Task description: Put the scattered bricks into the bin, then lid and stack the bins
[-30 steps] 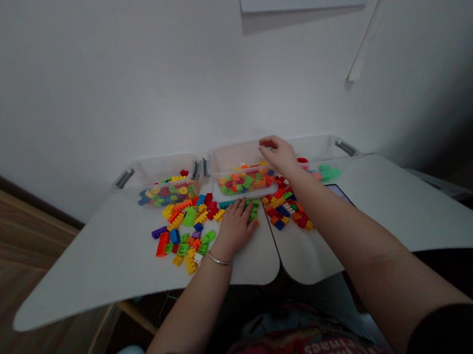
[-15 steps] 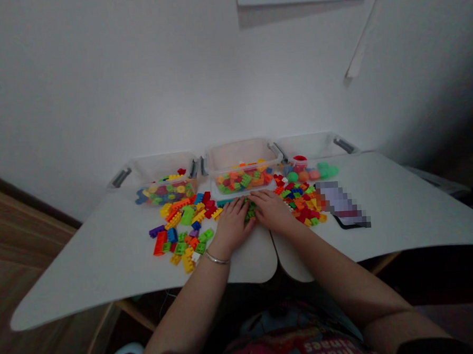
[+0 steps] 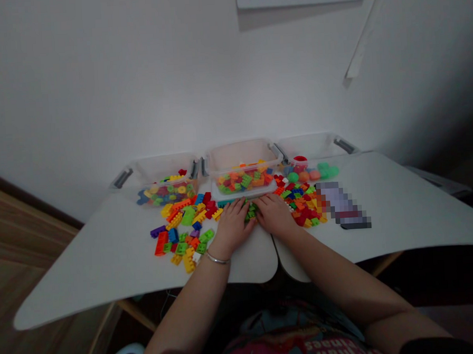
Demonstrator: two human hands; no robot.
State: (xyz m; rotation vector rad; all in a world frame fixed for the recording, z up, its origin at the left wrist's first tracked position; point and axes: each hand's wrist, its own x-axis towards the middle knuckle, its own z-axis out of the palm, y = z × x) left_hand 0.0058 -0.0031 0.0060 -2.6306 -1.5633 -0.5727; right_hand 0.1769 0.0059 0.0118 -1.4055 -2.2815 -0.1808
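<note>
Several green building bricks [image 3: 251, 211] sit between my two hands at the middle of the table. My left hand [image 3: 231, 226] lies at their left, fingers reaching forward and thumb on the near side, closed about them. From the right, my right hand [image 3: 275, 213] curls its fingers over the same bricks. How far these are joined together is hidden by the fingers. A teal strip [image 3: 223, 203] shows just beyond my left fingertips. Loose coloured bricks [image 3: 188, 216] are spread left of my left hand, and another pile of bricks [image 3: 301, 202] lies right of my right hand.
Three clear bins stand along the wall: a left bin [image 3: 160, 173] with mixed pieces, a middle bin [image 3: 244, 168] of bricks, and a right bin [image 3: 318, 157] with round toys. A blurred-out phone [image 3: 345, 205] lies at the right. The white table [image 3: 106, 258] has a central gap.
My right hand has shifted slightly to the right, and a bit more of the green bricks shows. My left hand stays almost in place.
</note>
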